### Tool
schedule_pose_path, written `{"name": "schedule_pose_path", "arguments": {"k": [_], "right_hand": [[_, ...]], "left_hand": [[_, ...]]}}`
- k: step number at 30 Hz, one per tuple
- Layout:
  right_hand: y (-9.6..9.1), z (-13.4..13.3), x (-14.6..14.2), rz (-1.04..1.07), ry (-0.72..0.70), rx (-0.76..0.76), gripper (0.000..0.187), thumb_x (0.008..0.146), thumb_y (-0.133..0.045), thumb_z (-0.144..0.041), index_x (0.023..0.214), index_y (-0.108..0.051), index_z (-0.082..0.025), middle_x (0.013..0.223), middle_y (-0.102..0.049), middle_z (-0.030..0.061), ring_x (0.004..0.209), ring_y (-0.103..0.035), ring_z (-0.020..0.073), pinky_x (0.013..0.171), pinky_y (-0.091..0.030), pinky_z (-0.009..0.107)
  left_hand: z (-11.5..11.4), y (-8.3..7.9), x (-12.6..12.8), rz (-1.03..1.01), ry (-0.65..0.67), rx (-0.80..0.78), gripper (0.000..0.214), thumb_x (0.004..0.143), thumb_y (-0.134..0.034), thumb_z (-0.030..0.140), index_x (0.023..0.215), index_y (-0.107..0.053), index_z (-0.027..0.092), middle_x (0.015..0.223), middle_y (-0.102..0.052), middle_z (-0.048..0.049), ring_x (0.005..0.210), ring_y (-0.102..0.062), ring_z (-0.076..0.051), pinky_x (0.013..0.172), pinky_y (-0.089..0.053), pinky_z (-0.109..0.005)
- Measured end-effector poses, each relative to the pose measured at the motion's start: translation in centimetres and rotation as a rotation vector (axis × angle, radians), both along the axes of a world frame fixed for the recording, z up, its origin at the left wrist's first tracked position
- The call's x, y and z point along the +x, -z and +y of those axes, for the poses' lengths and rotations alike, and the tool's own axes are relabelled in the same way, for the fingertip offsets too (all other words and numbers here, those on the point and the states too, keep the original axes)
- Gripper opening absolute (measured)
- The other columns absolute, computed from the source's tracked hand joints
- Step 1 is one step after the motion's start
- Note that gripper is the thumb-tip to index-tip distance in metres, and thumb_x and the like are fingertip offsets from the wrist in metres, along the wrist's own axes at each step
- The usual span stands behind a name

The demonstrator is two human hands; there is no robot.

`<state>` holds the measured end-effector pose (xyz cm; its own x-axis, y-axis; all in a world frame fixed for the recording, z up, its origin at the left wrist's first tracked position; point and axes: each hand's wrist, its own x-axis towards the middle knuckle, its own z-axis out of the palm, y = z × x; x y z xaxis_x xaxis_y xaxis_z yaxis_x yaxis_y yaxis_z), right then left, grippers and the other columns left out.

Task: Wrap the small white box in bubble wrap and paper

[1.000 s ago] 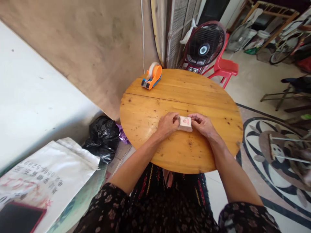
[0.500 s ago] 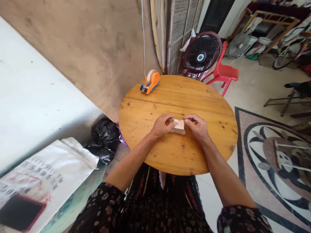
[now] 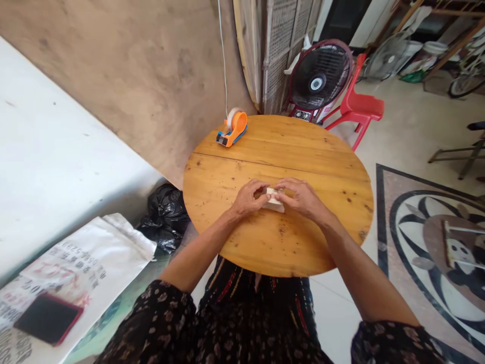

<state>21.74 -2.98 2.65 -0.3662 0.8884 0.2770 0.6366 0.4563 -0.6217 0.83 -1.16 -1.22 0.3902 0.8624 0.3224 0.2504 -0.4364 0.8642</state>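
On the round wooden table (image 3: 280, 247) lies a small pale box-shaped block (image 3: 273, 205), perhaps a pack or a stack of paper. Its exact kind is not clear. My left hand (image 3: 250, 197) curls round its left end, thumb on the near side of the top. From the right, my right hand (image 3: 300, 196) reaches over it, with thumb and fingers closed on its right part. Both hands cover much of the top. An orange and blue tape dispenser (image 3: 235, 129) with a roll of clear tape stands at the table's far left edge.
A dark red fan (image 3: 318, 78) and a red plastic chair (image 3: 361, 106) stand behind the table. To the left are a black plastic bag (image 3: 164, 212) and a white printed sack (image 3: 113, 242) with a phone-like dark tablet (image 3: 49, 317) on it. Wooden boards (image 3: 151, 76) lean at the back left.
My right hand has moved left, from the block's right edge onto its top, and now hides the reddish print. The left hand stays at the left end. The view has shifted slightly.
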Motion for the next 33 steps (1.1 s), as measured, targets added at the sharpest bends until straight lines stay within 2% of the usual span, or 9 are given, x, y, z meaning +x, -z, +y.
{"name": "schedule_pose_path", "arguments": {"k": [4,9,12,18,24,30,33], "right_hand": [[0.0,0.6,-0.1,-0.049,-0.028,0.062,0.015,0.088,-0.064,-0.033,0.090,-0.076,-0.024,0.099,-0.076,0.0058,0.093,-0.069,0.0244,0.086,-0.046,0.040],[1.2,0.9,-0.5,-0.013,0.053,0.170,0.017,0.089,-0.059,-0.030,0.085,-0.075,-0.025,0.095,-0.077,0.0048,0.091,-0.070,0.0246,0.087,-0.044,0.041],[1.5,1.0,-0.6,0.056,0.086,0.132,0.018,0.091,-0.056,-0.029,0.085,-0.073,-0.025,0.093,-0.077,0.0041,0.091,-0.070,0.0237,0.086,-0.045,0.041],[1.4,0.9,-0.4,0.129,0.068,0.072,0.017,0.092,-0.056,-0.030,0.085,-0.071,-0.025,0.094,-0.077,0.0034,0.093,-0.071,0.0234,0.087,-0.046,0.040],[1.7,0.8,-0.6,0.169,0.169,0.013,0.019,0.092,-0.055,-0.034,0.084,-0.069,-0.025,0.094,-0.077,0.0043,0.090,-0.070,0.0230,0.086,-0.048,0.040],[1.7,1.1,-0.7,0.307,0.234,-0.032,0.022,0.091,-0.054,-0.037,0.082,-0.067,-0.022,0.087,-0.074,0.0057,0.084,-0.068,0.0221,0.079,-0.050,0.036],[1.5,1.0,-0.8,0.361,0.245,-0.018,0.021,0.092,-0.055,-0.037,0.084,-0.067,-0.022,0.087,-0.073,0.0048,0.086,-0.068,0.0208,0.080,-0.051,0.034]], "left_hand": [[-0.1,-0.1,-0.1,-0.006,0.011,0.023,0.034,0.082,-0.062,0.034,0.107,-0.070,0.013,0.094,-0.067,-0.0081,0.088,-0.063,-0.018,0.082,-0.052,-0.031],[-0.3,-0.3,-0.2,0.017,0.001,-0.022,0.035,0.081,-0.061,0.032,0.110,-0.069,0.015,0.099,-0.067,-0.0089,0.091,-0.063,-0.018,0.085,-0.053,-0.032],[-0.3,-0.3,-0.2,0.021,0.004,-0.024,0.036,0.081,-0.061,0.033,0.111,-0.068,0.016,0.101,-0.067,-0.0093,0.093,-0.063,-0.019,0.086,-0.053,-0.033],[-0.4,-0.6,-0.2,0.045,-0.001,0.012,0.037,0.081,-0.062,0.033,0.113,-0.068,0.016,0.106,-0.068,-0.0109,0.097,-0.064,-0.021,0.088,-0.053,-0.036],[-0.5,-1.0,-0.1,0.104,0.000,0.066,0.040,0.081,-0.062,0.034,0.116,-0.066,0.017,0.114,-0.067,-0.0123,0.107,-0.063,-0.023,0.095,-0.052,-0.038],[-0.7,-0.3,-0.1,0.240,0.002,0.066,0.066,0.078,-0.068,0.045,0.136,-0.054,0.019,0.131,-0.062,-0.0141,0.120,-0.058,-0.030,0.107,-0.044,-0.046],[-0.9,0.0,-0.1,0.298,0.015,0.062,0.078,0.078,-0.069,0.049,0.145,-0.045,0.017,0.135,-0.060,-0.0159,0.120,-0.058,-0.032,0.107,-0.042,-0.047]]}}
